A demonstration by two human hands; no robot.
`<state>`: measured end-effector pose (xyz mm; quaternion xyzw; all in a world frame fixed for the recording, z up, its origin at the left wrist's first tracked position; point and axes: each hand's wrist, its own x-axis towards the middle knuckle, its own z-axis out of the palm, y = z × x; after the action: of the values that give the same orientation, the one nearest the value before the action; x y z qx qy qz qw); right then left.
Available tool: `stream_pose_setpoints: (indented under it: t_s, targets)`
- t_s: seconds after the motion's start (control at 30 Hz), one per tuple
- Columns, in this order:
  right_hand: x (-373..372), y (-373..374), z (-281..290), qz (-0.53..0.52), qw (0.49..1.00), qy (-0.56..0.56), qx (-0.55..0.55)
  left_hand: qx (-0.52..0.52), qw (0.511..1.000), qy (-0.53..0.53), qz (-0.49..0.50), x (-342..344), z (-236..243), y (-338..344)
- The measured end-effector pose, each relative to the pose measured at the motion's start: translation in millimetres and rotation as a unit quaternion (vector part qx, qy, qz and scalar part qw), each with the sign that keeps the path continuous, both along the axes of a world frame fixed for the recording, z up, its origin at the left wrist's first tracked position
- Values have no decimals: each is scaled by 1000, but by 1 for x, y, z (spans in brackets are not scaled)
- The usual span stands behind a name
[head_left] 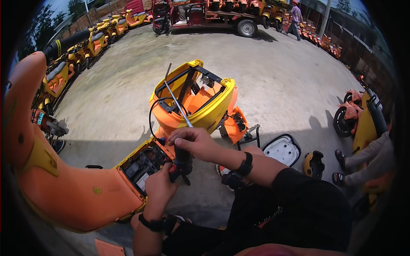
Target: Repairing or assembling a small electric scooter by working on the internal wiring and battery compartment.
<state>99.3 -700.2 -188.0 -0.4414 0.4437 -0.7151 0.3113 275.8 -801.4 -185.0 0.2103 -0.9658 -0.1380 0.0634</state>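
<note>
Far ahead and left of the hands stands a row of yellow-and-orange scooters, too tightly packed to count. Nearer, directly left of the hands, lies one large orange scooter body panel, bearing one small round yellow emblem. Between it and the left hand is one open compartment with black fittings and one white label inside; its print is too small to read.

The left hand is curled around one red-and-black power driver, just beside the compartment. The right hand is closed over the driver's black upper end, thumb and fingers bent around it. One long silver rod slants forward from just beyond the right hand; whether it joins the driver cannot be told. One black cable loops left of the rod. Two black wristbands show, one per arm.

Ahead of the hands is one yellow-and-orange scooter shell around a black frame, with small dark lettering on its side, illegible. To the right of the hands lie one upturned seat with a white underside, then one yellow-and-black helmet. Farther right are another person's two sandaled feet.
</note>
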Motion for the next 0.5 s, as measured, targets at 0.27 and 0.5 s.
stream_pose_setpoints:
  t_s: [0.27,0.5]
  targets:
    - [0,-2,-2,-9,997,-63,46,10,1000,0,-12,6,-11,-12]
    - [3,-5,-5,39,998,-31,-33,-9,1000,-5,-19,7,-12,-12]
